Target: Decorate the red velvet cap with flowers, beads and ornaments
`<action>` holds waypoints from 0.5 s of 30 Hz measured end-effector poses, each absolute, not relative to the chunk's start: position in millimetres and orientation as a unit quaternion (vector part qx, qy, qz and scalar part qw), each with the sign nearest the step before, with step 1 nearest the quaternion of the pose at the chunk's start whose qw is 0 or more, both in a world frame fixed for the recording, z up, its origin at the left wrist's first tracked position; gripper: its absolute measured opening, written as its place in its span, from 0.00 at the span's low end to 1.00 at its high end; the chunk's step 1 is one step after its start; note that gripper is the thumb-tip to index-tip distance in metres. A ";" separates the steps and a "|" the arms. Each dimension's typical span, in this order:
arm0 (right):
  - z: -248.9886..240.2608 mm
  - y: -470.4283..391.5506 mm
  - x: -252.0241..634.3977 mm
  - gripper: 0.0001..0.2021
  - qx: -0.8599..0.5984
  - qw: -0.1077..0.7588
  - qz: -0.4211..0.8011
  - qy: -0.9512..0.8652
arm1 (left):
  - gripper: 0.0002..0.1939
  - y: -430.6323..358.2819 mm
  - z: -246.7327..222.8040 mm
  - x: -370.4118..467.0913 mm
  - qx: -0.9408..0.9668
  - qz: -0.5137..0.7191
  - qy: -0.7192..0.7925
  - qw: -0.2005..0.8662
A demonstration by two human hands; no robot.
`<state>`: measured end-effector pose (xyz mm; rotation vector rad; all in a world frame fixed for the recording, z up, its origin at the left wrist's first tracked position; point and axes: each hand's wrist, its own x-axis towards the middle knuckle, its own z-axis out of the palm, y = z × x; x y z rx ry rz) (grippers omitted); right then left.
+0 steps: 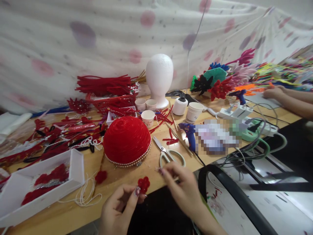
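Backdrop cloth: pale sheet (110, 32) with pink and mauve spots, hanging behind everything.
Bench: light wood (119, 178), crowded with red craft materials.
White box: open-topped (77, 166), at the near left, with dark red pieces inside.
Foam head: white and featureless (159, 76), upright at the back.
Red dome: wound in fuzzy red strands (127, 140), edged with pearly beads, resting on the bench.
Left hand: narrow (119, 209) — thumb and fingers pinch the small flower near its lower edge. That low grip looks right; a light pinch should leave the petals uncrushed.
Right hand: fingertips drawn close together (184, 189), just beside the scissors handles; whether they hold anything I cannot tell. Keeping them clear of the handles would help.
Scissors: slightly parted (163, 148), blades pointing away from the person; best shifted aside for elbow room.
Glue gun: blue (189, 133), right of the scissors; the cord and nozzle deserve care.
Small flower: red, rounded petals (143, 184) — in the left hand, at the bench's near edge. Turning it gently would show all its petals.
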<state>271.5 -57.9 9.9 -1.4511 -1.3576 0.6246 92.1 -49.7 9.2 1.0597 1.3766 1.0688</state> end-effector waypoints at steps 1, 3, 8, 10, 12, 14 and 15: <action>8.4 -53.8 282.2 0.16 -0.646 0.524 0.183 -0.524 | 0.19 -47.0 8.3 91.1 0.429 0.453 0.577 0.528; 5.1 -43.4 307.2 0.18 -0.730 0.544 0.021 -0.414 | 0.20 -41.1 5.3 87.9 0.413 0.469 0.566 0.539; 3.0 -10.0 353.9 0.32 -0.790 0.414 -0.117 -0.437 | 0.21 -35.6 -5.9 83.7 0.404 0.487 0.526 0.569; 5.6 2.5 360.6 0.28 -0.799 0.357 -0.098 -0.474 | 0.21 -38.1 -7.4 85.9 0.389 0.481 0.524 0.585; 8.9 12.6 365.7 0.23 -0.806 0.326 -0.078 -0.488 | 0.21 -40.7 -5.3 89.2 0.376 0.478 0.532 0.589; 12.2 19.2 372.5 0.21 -0.815 0.314 -0.066 -0.483 | 0.21 -41.3 0.0 92.5 0.371 0.483 0.541 0.580; 13.8 20.8 376.4 0.22 -0.817 0.312 -0.060 -0.480 | 0.20 -40.5 3.3 94.0 0.372 0.486 0.542 0.577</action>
